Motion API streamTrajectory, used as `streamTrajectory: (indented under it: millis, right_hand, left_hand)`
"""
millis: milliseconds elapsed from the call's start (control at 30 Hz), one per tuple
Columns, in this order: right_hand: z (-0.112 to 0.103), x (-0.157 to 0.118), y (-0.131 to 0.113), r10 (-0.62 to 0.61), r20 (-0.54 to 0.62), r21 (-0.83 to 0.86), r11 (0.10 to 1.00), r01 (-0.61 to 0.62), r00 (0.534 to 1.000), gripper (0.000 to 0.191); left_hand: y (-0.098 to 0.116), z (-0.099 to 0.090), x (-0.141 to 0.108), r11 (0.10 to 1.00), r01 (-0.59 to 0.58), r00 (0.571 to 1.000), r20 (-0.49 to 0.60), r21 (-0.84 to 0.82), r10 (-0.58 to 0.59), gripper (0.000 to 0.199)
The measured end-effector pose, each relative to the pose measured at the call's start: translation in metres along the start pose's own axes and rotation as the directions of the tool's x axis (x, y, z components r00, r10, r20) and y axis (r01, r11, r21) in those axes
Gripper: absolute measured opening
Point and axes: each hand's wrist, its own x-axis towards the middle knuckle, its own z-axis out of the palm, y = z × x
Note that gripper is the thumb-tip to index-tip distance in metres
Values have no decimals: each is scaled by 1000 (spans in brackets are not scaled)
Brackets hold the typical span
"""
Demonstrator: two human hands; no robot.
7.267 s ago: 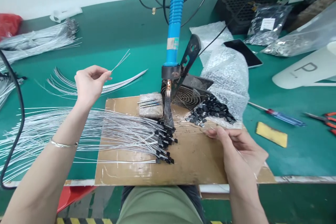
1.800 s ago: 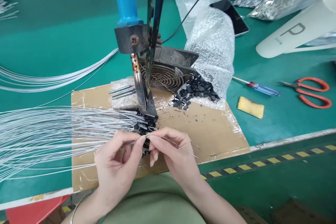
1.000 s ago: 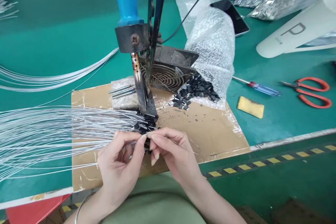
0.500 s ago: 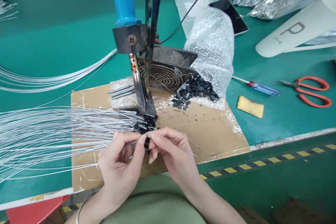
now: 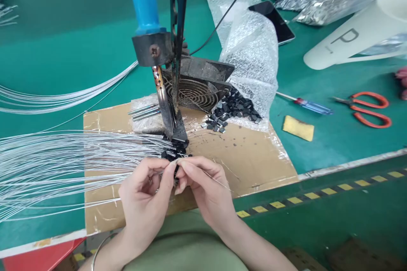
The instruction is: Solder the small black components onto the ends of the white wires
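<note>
My left hand (image 5: 143, 199) and my right hand (image 5: 208, 190) meet fingertip to fingertip over the cardboard sheet (image 5: 251, 165). Both are closed in a pinch on a thin wire (image 5: 218, 181), whose loose end sticks out to the right past my right fingers. The exact spot they pinch is covered by the fingertips. Just beyond them lie small black connectors (image 5: 173, 150) on the ends of a wide bundle of white wires (image 5: 63, 152) running off to the left. Above these connectors, a blue-handled soldering iron (image 5: 146, 8) points downward in a stand.
Behind the iron sits a fan (image 5: 197, 93), with a pile of black parts (image 5: 235, 108) beside it on bubble wrap (image 5: 254, 51). Rightward lie a screwdriver (image 5: 314, 106), a yellow sponge (image 5: 298, 128), red-handled cutters (image 5: 370, 110) and a white cup (image 5: 352, 34). Metal rods (image 5: 144, 112) rest left of the iron.
The view has shifted slightly, so the bench things appear a little further left. Both hands keep the same pinch on the wire, with only slight finger movement.
</note>
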Motion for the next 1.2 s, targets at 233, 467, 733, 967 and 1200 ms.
streamTrajectory:
  millis: [233, 467, 733, 967, 1200]
  right_hand:
    - [-53, 24, -51, -638, -141, -786, 538, 307, 757, 16]
    - [-82, 49, -89, -541, 292, -951, -77, 299, 789, 7]
    - [-86, 36, -81, -578, 137, -979, 46, 200, 805, 12]
    - [-63, 21, -65, -580, -1, -818, 469, 333, 815, 6]
    - [-27, 17, -48, -486, -7, -702, 625, 342, 874, 4]
  left_hand:
    - [2, -3, 7, 995, 83, 996, -17, -50, -84, 5]
    - [5, -6, 8, 993, 111, 994, -1, -32, -111, 5]
    - [17, -1, 9, 981, 191, 979, -65, -27, -192, 4]
    - [13, -9, 13, 993, 106, 994, -31, 59, -104, 6]
    - [17, -15, 18, 993, 66, 997, 28, 94, -69, 7]
